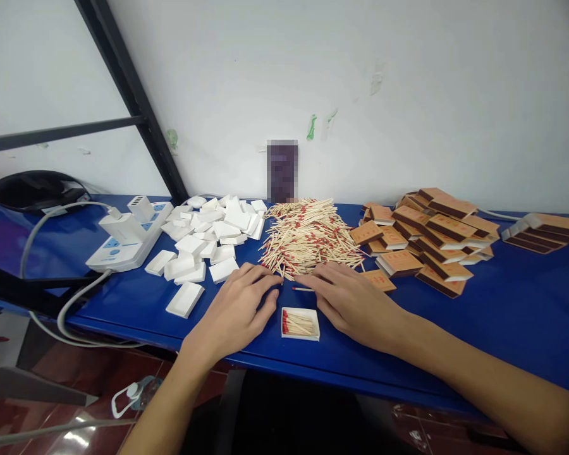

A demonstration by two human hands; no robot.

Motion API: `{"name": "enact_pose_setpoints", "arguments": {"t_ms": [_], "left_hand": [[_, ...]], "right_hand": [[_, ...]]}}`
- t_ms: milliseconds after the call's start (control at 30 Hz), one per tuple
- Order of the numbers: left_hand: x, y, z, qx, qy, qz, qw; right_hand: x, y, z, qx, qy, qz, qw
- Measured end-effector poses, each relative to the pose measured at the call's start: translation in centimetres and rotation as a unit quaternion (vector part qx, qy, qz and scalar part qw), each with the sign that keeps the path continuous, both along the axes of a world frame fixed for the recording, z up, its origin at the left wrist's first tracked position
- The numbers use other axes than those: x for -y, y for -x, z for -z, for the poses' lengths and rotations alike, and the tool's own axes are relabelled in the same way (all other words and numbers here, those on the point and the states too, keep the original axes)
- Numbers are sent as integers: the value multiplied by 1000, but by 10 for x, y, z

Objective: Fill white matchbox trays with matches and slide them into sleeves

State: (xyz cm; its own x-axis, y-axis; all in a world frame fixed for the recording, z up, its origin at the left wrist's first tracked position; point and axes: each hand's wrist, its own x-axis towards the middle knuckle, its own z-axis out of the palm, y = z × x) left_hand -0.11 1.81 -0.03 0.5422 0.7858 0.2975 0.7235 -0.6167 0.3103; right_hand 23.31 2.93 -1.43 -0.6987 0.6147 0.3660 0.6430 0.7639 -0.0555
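A white tray with red-tipped matches lies near the table's front edge, between my hands. Behind it rises a big heap of loose matches. My left hand rests at the heap's front left, thumb and index finger apart with nothing visible between them. On the other side, my right hand has its fingertips at the heap's front edge; a single match sticks out leftward from beside them. Whether those fingers grip it is unclear.
White empty trays are piled on the left, beside a power strip with cables. Orange matchbox sleeves are heaped on the right. A black frame post stands at the left. A pixelated dark object leans on the wall.
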Motion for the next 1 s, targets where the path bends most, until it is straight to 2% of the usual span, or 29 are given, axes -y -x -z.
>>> {"name": "enact_pose_setpoints", "arguments": {"t_ms": [133, 333, 567, 800, 1000], "left_hand": [[-1, -1, 3, -18, -21, -25, 999], [0, -2, 5, -18, -40, -64, 997], [0, -1, 8, -41, -25, -41, 998], [-1, 0, 9, -60, -18, -37, 997], [-1, 0, 10, -81, -16, -38, 996]], "right_hand": [[0, 1, 0, 5, 5, 8, 1000], [-3, 7, -2, 55, -17, -18, 998], [-4, 12, 0, 97, -46, -13, 994], [-2, 9, 0, 90, -39, -11, 995], [-2, 4, 1, 45, -50, -39, 997]]}}
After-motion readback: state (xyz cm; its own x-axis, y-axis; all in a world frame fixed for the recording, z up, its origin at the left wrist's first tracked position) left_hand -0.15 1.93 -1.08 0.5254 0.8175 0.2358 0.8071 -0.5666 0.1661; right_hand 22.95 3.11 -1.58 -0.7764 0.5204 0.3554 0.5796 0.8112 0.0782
